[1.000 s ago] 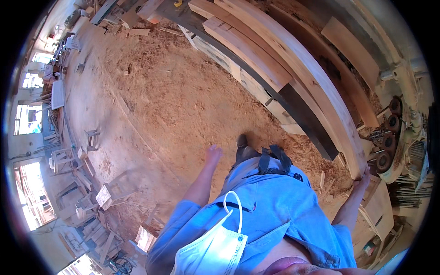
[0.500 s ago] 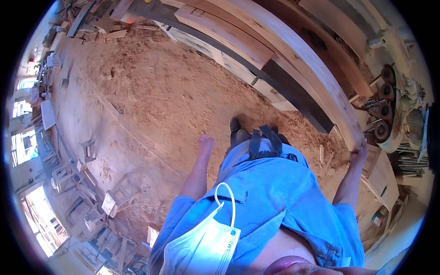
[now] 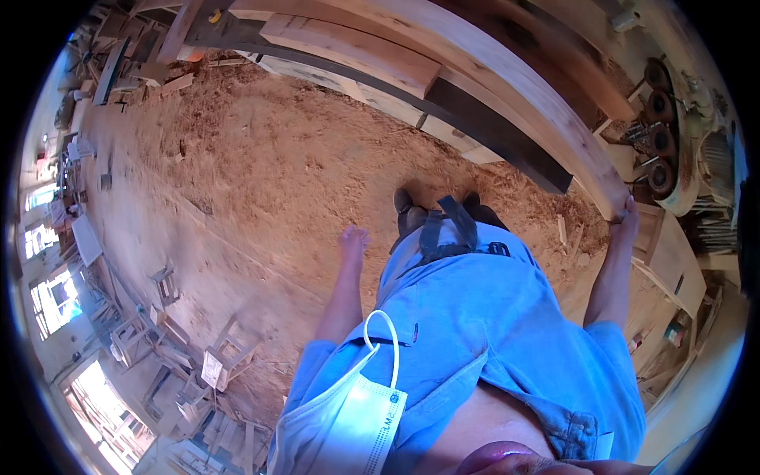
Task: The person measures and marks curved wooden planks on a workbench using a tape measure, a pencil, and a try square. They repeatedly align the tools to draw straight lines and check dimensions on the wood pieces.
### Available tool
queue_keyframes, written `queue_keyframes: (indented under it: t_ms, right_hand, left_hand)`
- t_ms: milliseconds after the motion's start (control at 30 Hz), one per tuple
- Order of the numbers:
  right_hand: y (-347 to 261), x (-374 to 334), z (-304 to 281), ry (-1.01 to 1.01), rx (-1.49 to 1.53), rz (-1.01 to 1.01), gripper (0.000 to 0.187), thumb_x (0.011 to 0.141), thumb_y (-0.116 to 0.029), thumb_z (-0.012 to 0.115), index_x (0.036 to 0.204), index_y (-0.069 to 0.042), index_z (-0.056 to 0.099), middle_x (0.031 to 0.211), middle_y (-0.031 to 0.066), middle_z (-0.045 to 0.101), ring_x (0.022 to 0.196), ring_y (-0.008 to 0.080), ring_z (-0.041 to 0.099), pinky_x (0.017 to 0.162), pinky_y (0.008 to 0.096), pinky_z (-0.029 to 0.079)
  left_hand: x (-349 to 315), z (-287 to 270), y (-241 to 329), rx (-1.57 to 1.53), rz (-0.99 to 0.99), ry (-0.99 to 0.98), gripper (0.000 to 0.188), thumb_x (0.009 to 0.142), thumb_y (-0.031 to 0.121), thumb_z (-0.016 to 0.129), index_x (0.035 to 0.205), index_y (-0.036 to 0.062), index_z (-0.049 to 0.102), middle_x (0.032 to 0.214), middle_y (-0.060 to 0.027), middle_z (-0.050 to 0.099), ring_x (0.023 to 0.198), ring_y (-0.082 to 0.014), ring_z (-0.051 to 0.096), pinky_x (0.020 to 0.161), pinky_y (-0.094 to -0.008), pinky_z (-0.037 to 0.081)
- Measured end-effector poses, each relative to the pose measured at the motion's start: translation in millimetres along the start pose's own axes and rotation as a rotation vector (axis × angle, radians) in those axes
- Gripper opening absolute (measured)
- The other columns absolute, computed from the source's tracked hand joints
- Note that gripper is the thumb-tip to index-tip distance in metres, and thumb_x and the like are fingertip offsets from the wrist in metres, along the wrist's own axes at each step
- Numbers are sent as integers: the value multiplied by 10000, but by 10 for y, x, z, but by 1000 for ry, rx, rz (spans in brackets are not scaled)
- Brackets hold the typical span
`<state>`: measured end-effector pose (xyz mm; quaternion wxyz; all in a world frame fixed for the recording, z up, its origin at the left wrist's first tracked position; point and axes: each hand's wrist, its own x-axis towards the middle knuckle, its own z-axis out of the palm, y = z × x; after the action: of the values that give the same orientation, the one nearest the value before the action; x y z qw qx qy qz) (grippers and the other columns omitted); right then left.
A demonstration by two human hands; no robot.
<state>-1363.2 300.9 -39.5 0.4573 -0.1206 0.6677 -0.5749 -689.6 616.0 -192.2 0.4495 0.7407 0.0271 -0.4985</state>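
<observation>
In the head view, the two hands are seen well apart; the right hand [image 3: 625, 215] is set against the near end of a long pale beam [image 3: 518, 75], with fingers along its outer side; how far the grip is closed beneath the wood cannot be told; the left hand [image 3: 354, 238] is held out over the floor [image 3: 261, 166], with its fingers loosely spread and nothing held in them; from the right hand the beam is stretched away forward and to the left; along its side nearer to the left hand, a dark board [image 3: 511, 142] is seen, and a shorter wooden block [image 3: 348, 51] is laid farther ahead; beyond the beam, a brown plank [image 3: 590, 75] is partly blurred; ahead and to the right of the right hand, dark round wheels [image 3: 659, 136] are mounted in a row on a machine; just right of the same hand, a wooden panel [image 3: 673, 257] is placed; between the hands, dark shoes [image 3: 403, 201] and a blue shirt [image 3: 483, 317] are shown; nearer the body than the left hand, a white mask [image 3: 348, 423] is hung; well left of that hand, a wooden stool frame [image 3: 229, 356] is stood
</observation>
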Motion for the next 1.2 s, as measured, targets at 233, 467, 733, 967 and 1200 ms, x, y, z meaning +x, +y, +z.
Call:
queue_keyframes:
  t_ms: [233, 467, 733, 967, 1200]
  right_hand:
    - [-299, -6, 20, -20, -121, 250, 306, 964, -254, 607, 1209, -72, 627, 1170, 86, 668, 1055, 257, 658, 940, 457, 538]
    - [-185, 142, 119, -18, -39, 78, 172, 928, -251, 635, 1013, -102, 633, 981, 39, 647, 910, 196, 601, 855, 348, 493]
    - [15, 273, 7, 68, -114, -18, 235, 897, -305, 671, 993, -92, 647, 936, 59, 680, 842, 217, 653, 814, 377, 542]
    - [-203, -194, 353, 220, -96, -6, 227, 855, -245, 710, 987, -66, 668, 922, 59, 658, 854, 199, 608, 824, 355, 491]
    - [-139, -307, 288, 200, 136, -71, 248, 833, -178, 725, 987, 15, 712, 937, 85, 683, 849, 182, 615, 832, 312, 478]
  left_hand:
    - [-9, -9, 77, 59, -54, -24, 522, 856, 114, 598, 1347, -38, 504, 911, -119, 695, 702, -177, 662, 586, -277, 492]
    - [-131, -33, 130, 23, -42, 20, 105, 876, 83, 569, 972, 57, 602, 758, -85, 632, 614, -160, 605, 499, -255, 431]
    - [87, 40, 205, 98, -108, -91, 63, 891, 108, 566, 848, 69, 543, 796, -97, 636, 600, -171, 587, 505, -266, 410]
    - [-165, 774, 650, 252, 110, -218, 52, 875, 87, 608, 894, 39, 599, 832, -86, 656, 665, -157, 615, 578, -257, 444]
    - [-552, 1643, 962, 419, 220, -228, 528, 873, 109, 665, 1329, -95, 494, 920, -105, 684, 742, -143, 652, 624, -257, 482]
